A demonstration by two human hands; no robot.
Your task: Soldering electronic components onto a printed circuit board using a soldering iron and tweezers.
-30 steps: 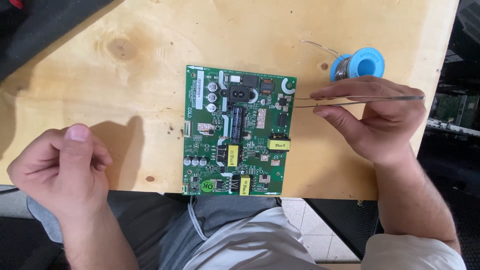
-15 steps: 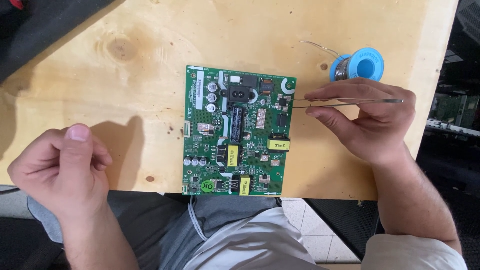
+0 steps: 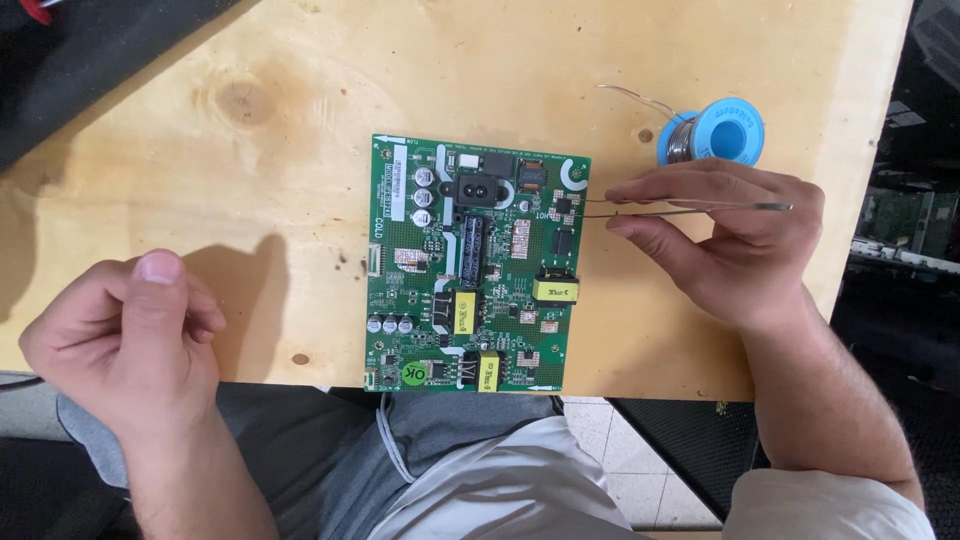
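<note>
A green circuit board (image 3: 478, 262) lies flat on the wooden table (image 3: 300, 140), with black capacitors, a black socket and yellow transformers on it. My right hand (image 3: 725, 240) pinches thin metal tweezers (image 3: 680, 208); their tips reach the board's right edge near some small black chips. My left hand (image 3: 125, 335) rests as a loose fist at the table's near left edge, away from the board, and I see nothing in it.
A blue spool of solder wire (image 3: 712, 132) stands behind my right hand, a loose strand curling off to the left. A dark mat (image 3: 90, 50) covers the far left corner. The table's near edge runs just under the board, above my lap.
My right hand has slid left with the tweezers, bringing their tips up to the board's right edge. The left hand has stayed put.
</note>
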